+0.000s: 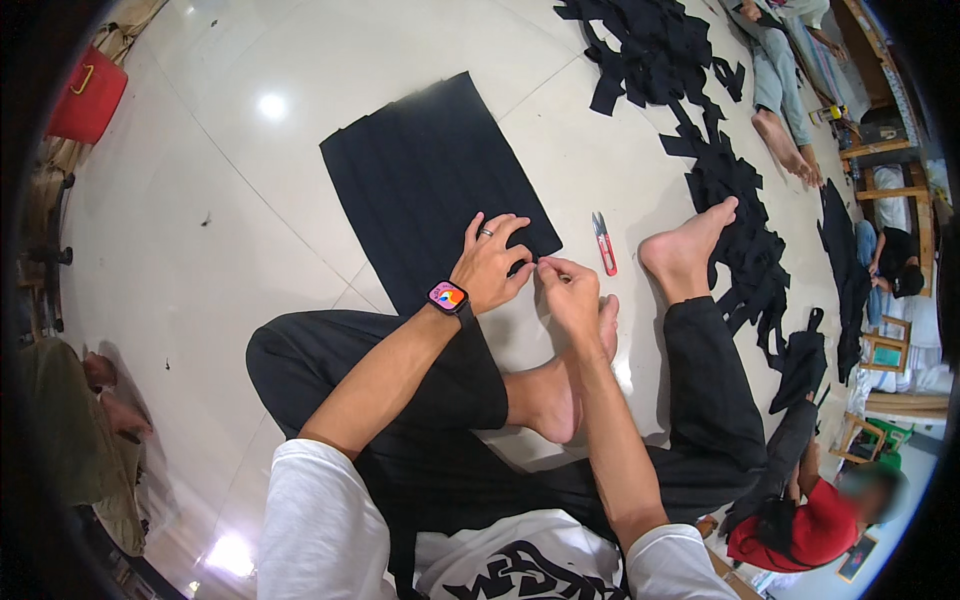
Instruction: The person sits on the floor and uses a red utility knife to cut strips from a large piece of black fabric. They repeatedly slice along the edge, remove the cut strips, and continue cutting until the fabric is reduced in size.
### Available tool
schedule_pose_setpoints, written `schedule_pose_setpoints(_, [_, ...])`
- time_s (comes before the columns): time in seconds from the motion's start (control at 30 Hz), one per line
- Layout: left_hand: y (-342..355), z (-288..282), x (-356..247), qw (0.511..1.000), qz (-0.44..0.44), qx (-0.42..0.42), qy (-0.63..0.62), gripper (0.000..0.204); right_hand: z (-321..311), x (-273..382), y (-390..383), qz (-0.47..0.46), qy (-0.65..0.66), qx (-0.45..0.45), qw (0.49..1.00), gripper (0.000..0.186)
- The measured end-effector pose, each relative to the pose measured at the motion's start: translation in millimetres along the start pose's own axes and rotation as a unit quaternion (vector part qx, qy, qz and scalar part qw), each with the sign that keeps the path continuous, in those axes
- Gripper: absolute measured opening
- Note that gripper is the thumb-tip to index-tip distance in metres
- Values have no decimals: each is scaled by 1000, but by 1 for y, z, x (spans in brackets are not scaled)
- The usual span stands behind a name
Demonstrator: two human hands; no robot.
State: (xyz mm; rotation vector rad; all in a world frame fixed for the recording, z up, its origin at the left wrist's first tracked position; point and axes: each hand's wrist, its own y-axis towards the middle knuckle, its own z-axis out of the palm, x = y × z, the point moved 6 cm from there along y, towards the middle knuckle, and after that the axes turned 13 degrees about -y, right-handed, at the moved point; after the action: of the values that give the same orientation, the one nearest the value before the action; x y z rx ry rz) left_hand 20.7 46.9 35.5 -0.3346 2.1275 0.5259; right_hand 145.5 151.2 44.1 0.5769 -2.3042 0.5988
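I am seeing from afar a glossy cream tiled floor [220,250], where a red container with a yellow handle [95,100] is standing at the far left, a tangled heap of black cloth strips [735,185] is trailing along the right side, and small metal snips with red handles [605,248] are lying near the hands. A flat, four-sided black cloth [430,170] is spreading between, and the left hand [493,265] is leaning over its near right corner, outer fingers spread. Beside the right hand [570,298], thumbs and forefingers are bending nearly together; whether they are pinching anything I cannot tell.
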Motion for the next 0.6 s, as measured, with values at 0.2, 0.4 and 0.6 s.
schedule_pose_setpoints(0.2, [0, -2, 3, 1000, 0, 1, -26, 11, 17, -11, 0, 55, 122, -13, 991, 30])
schedule_pose_setpoints(0.4, [-1, 1, 9, 999, -4, 8, -33, 12, 33, -22, 1, 173, 202, -52, 963, 27])
schedule_pose_setpoints(0.6, [-1, 2, 10, 999, -5, 20, -37, 14, 42, -19, 8, 177, 219, -115, 953, 24])
